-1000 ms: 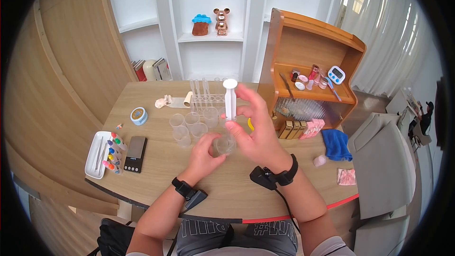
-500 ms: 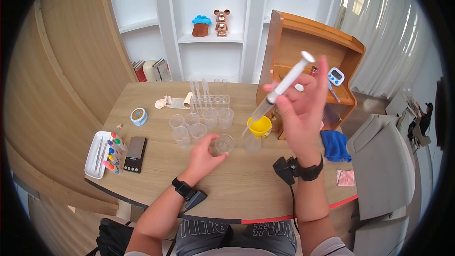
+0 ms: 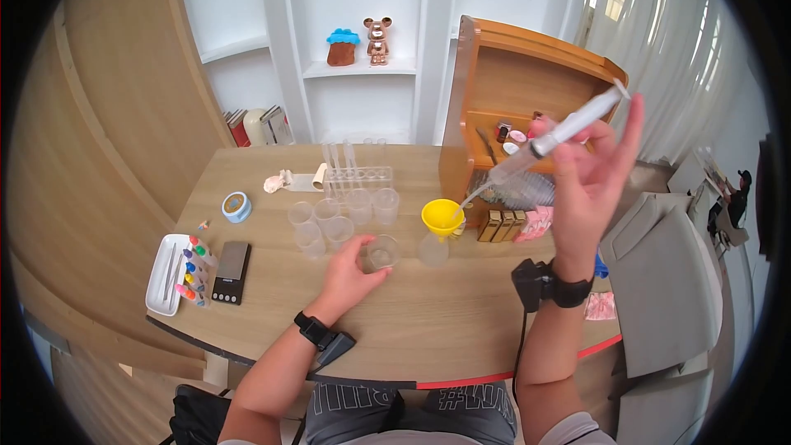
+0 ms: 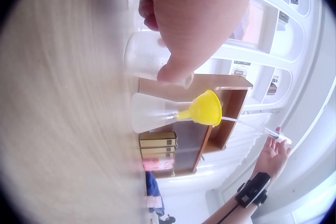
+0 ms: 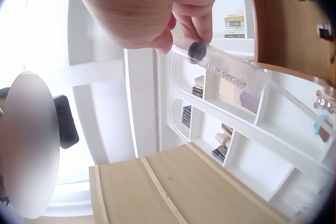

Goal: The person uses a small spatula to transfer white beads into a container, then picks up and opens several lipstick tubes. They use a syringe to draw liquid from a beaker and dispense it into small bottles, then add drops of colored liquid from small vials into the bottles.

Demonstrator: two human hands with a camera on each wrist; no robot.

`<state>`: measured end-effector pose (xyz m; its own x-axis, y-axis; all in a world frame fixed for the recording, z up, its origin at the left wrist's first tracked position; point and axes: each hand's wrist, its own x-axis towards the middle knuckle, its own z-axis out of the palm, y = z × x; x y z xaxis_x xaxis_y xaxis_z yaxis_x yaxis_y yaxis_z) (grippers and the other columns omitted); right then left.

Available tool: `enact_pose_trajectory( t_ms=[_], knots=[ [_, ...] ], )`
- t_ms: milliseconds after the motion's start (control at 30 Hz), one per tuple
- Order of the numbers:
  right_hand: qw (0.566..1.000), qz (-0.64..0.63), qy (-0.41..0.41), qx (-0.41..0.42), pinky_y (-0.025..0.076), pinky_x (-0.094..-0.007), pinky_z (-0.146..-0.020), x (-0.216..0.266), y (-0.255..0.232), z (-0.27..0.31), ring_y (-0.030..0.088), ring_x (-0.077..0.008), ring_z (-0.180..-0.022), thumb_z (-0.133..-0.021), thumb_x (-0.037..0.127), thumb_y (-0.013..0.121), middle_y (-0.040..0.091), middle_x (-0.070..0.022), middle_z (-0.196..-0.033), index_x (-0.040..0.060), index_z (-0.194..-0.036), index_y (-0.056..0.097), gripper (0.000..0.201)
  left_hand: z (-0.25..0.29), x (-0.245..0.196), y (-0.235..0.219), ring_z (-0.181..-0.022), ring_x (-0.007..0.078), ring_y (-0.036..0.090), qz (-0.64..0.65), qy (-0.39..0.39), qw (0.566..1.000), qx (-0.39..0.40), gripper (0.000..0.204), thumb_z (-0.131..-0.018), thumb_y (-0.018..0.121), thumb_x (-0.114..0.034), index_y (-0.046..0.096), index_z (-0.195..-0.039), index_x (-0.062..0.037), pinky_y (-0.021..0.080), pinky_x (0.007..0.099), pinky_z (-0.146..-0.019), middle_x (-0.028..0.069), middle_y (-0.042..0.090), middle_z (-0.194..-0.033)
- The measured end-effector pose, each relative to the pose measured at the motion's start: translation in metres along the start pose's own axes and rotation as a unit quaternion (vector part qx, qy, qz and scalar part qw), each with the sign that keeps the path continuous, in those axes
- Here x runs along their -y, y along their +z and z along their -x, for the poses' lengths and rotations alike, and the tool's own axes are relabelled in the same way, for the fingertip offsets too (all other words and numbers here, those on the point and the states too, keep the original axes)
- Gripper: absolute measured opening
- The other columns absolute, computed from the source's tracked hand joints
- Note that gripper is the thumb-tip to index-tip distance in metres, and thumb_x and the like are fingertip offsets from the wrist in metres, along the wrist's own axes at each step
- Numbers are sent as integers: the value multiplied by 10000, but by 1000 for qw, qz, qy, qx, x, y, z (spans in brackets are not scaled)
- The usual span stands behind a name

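Observation:
My left hand (image 3: 350,276) grips a clear plastic cup (image 3: 381,255) that stands on the table, thumb on one side and fingers round the other. Up at the right, my right hand (image 3: 589,185) holds a plastic syringe (image 3: 515,166) by its barrel, tilted down to the left. Its dark plunger seal (image 5: 197,51) shows close to the fingertips in the right wrist view. The long thin nozzle reaches into the mouth of a yellow funnel (image 3: 442,214). This funnel sits in the neck of a translucent conical flask (image 4: 155,112), just right of the cup.
Several clear cups (image 3: 327,210) stand behind my left hand, before a test tube rack (image 3: 360,175). Further left are a black scale (image 3: 231,272), colored bottles (image 3: 196,268) and a white tray (image 3: 158,301). A wooden cabinet (image 3: 457,124) with small boxes (image 3: 500,225) stands behind the funnel.
My right hand has carried the syringe from above the cup up and to the right, bringing its nozzle over to the yellow funnel. The left hand has stayed on the cup.

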<state>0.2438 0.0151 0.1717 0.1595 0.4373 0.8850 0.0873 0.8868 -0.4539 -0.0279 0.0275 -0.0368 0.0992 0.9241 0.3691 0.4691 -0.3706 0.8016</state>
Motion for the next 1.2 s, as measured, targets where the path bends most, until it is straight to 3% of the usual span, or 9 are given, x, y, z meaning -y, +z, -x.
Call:
enact_pose_trajectory(
  t_ms=[33, 133, 233, 433, 533, 633, 933, 1033, 1200],
  knots=[
    [1000, -3, 16, 12, 559, -419, -950, -5, 3, 0, 678, -294, -1096, -954, -71, 570, 522, -95, -1203, 129, -1624, 58, 866, 0, 2, 1, -598, 75, 443, 6, 9, 1000, -7, 597, -679, 887, -159, 619, -1200, -46, 396, 253, -523, 5, 614, -903],
    [996, -14, 83, 23, 558, -368, -933, -19, 18, 6, 677, -272, -1078, -922, -135, 516, 451, -115, -1251, 114, -1624, 79, 863, 1, 4, -1, -669, 145, 530, -11, -28, 999, 12, 619, -708, 881, -198, 606, -1242, -49, 475, 304, -606, 87, 673, -1108],
    [989, -25, 139, 49, 551, -351, -936, -33, 25, 11, 667, -248, -1098, -917, -143, 508, 422, -133, -1317, 109, -1622, 105, 850, 1, 5, -1, -693, 159, 558, -25, -29, 999, 3, 674, -716, 880, -218, 577, -1294, -53, 490, 314, -627, 101, 679, -1147],
    [980, 17, 165, 108, 551, -340, -950, -45, 26, 16, 669, -268, -1127, -924, -129, 531, 413, -118, -1281, 114, -1602, 173, 804, -1, -2, -7, -775, 222, 633, -30, -50, 998, 27, 751, -732, 875, -240, 516, -1373, -82, 521, 349, -683, 121, 682, -1168],
    [979, 37, 168, 110, 558, -344, -954, -44, 26, 17, 674, -275, -1118, -907, -141, 555, 418, -123, -1271, 109, -1573, 210, 791, -1, 3, -5, -895, 286, 678, -37, -22, 999, 16, 743, -742, 869, -250, 513, -1374, -91, 538, 378, -752, 135, 683, -1184],
    [982, 15, 170, 78, 573, -321, -873, -42, 29, 18, 690, -225, -1039, -896, -140, 576, 448, -140, -1270, 88, -1544, 273, 751, -1, -1, -8, -1001, 326, 681, -36, -51, 998, 32, 738, -750, 864, -260, 509, -1374, -87, 541, 393, -814, 149, 682, -1198],
    [970, 56, 201, 127, 576, -304, -870, -41, 31, 20, 702, -185, -992, -901, -127, 611, 469, -155, -1285, 99, -1580, 230, 811, -1, 11, -2, -936, 326, 676, -63, -1, 998, -14, 666, -730, 887, -276, 538, -1246, -39, 536, 398, -785, 169, 694, -1124],
    [969, 69, 189, 145, 571, -303, -879, -46, 29, 20, 701, -184, -985, -904, -135, 598, 462, -170, -1323, 119, -1596, 218, 829, 1, 4, -7, -813, 319, 661, -101, -46, 994, -11, 605, -727, 893, -273, 544, -1158, -30, 523, 394, -695, 173, 704, -1043],
    [968, 78, 196, 135, 563, -300, -882, -48, 28, 21, 700, -179, -988, -900, -135, 602, 456, -189, -1334, 118, -1569, 272, 787, 2, -5, -13, -565, 295, 596, -108, -59, 992, 21, 334, -791, 846, -263, 647, -846, 0, 481, 387, -553, 146, 641, -690]
  ],
)
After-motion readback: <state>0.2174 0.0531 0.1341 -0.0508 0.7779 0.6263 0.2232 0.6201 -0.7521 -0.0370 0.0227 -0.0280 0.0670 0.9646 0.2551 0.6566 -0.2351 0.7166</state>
